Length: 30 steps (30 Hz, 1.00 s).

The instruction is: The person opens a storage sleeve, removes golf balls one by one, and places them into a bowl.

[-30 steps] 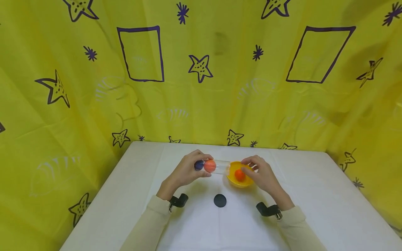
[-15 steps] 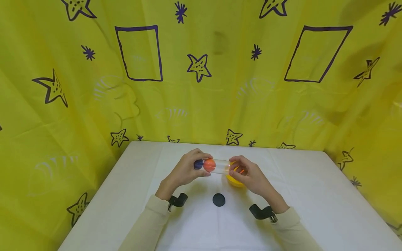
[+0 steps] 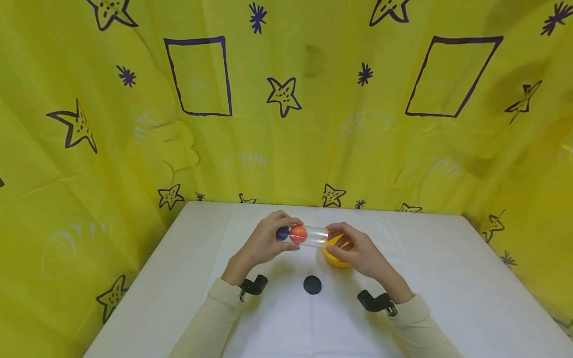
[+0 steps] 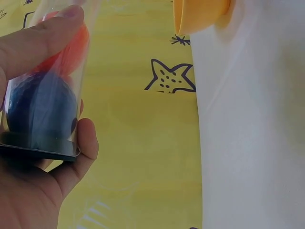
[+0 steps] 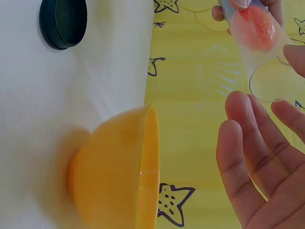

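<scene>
A clear plastic tube (image 3: 317,237) lies nearly level above the table, gripped near its left end by my left hand (image 3: 261,243). Inside it, a dark blue ball (image 4: 40,105) sits against the black base, and an orange-red ball (image 3: 298,234) sits beside that. The tube's right end has an open mouth. My right hand (image 3: 360,251) has thumb and forefinger on opposite sides of that mouth, while its other fingers (image 5: 233,152) extend loosely. Below the right hand stands a yellow bowl (image 5: 109,167); the hand partly covers it in the head view, and its inside is mostly hidden.
A round black lid (image 3: 312,285) lies on the white-covered table (image 3: 188,278), nearer than the bowl; the right wrist view shows its hollow side. A yellow curtain (image 3: 286,149) with star drawings hangs behind the table.
My right hand has moved left from above the bowl to the tube's open end. The orange ball seen in the bowl earlier is now hidden in the head view. The left hand stays nearly still.
</scene>
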{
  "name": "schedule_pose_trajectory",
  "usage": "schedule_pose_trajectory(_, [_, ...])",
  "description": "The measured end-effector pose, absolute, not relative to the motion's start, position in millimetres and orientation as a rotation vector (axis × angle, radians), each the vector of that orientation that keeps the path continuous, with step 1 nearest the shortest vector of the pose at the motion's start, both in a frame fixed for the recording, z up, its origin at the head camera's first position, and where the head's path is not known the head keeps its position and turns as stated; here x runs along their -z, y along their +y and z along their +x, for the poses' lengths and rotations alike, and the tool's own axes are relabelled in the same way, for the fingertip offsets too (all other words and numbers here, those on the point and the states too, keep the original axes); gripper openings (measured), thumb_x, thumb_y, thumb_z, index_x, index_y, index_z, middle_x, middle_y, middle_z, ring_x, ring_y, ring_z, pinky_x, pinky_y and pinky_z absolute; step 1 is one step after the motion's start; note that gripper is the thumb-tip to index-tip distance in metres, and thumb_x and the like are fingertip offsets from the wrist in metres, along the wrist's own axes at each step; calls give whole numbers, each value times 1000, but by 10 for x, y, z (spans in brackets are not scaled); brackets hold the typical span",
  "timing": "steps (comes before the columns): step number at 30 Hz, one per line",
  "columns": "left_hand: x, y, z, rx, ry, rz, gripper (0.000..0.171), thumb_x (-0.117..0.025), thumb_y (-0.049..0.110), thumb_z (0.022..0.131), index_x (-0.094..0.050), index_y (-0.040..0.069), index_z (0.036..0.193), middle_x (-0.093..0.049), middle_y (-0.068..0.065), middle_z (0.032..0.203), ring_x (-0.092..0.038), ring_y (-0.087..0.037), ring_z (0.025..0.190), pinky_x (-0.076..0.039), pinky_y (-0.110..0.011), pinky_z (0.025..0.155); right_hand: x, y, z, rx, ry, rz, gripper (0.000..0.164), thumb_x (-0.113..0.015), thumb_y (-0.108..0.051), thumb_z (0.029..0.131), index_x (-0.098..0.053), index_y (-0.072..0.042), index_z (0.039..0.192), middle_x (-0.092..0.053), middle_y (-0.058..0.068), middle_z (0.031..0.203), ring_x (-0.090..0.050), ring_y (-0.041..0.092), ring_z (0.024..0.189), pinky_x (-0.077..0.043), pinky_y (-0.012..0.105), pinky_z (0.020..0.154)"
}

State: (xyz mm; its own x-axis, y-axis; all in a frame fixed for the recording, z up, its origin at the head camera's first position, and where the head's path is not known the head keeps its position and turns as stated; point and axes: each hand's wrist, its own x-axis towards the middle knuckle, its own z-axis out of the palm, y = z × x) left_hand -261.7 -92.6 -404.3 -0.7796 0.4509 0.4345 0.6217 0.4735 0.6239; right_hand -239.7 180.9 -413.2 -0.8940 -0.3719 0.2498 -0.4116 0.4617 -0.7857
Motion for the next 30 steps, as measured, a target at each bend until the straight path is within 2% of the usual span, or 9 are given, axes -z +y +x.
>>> schedule_pose_trajectory(10, [4020, -928, -2611, 1161, -2545, -914, 45, -90, 18, 78, -74, 18, 120, -63, 0, 109, -57, -14, 101, -54, -29, 88, 4118, 1791, -2388, -1430, -2666, 695, 42, -75, -19, 94, -60, -8, 132, -69, 13, 117, -64, 20, 92, -56, 28, 81])
schedule_pose_trajectory(30, [4032, -937, -2638, 1128, -2541, -921, 48, -91, 17, 77, -73, 18, 122, -65, 1, 108, -58, -15, 101, -49, -31, 81, 4127, 1809, -2400, -1415, -2677, 701, 42, -74, -19, 95, -60, -8, 133, -70, 15, 117, -64, 19, 93, -55, 27, 81])
